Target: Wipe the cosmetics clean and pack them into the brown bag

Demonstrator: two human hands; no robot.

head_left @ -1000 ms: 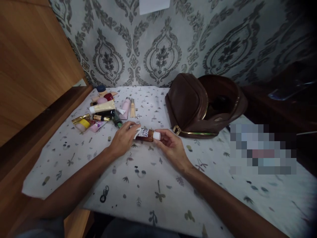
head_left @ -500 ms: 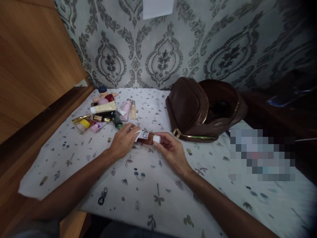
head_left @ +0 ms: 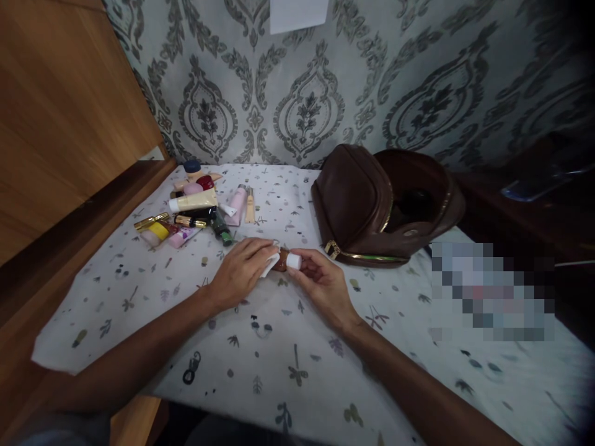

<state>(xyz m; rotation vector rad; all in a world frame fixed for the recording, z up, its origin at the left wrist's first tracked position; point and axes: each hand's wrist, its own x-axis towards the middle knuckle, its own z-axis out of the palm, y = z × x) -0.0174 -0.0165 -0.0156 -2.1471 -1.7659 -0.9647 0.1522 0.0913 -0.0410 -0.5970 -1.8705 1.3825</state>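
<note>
A small brown bottle with a white cap lies sideways between my hands, low over the table. My right hand pinches it by the cap. A white wipe is wrapped around the bottle's body under my left hand, whose fingers are closed over it; most of the bottle is hidden there. Just beyond my left hand lies a dark green tube or bottle, at the near end of a pile of cosmetics.
The pile includes a cream tube, a pink tube and a yellow-banded bottle. An unzipped brown leather bag stands at the back right. A wooden cabinet borders the left; a patterned wall stands behind.
My left hand has slid right along the bottle with the wipe, covering its printed label. My right hand keeps its hold on the cap.
</note>
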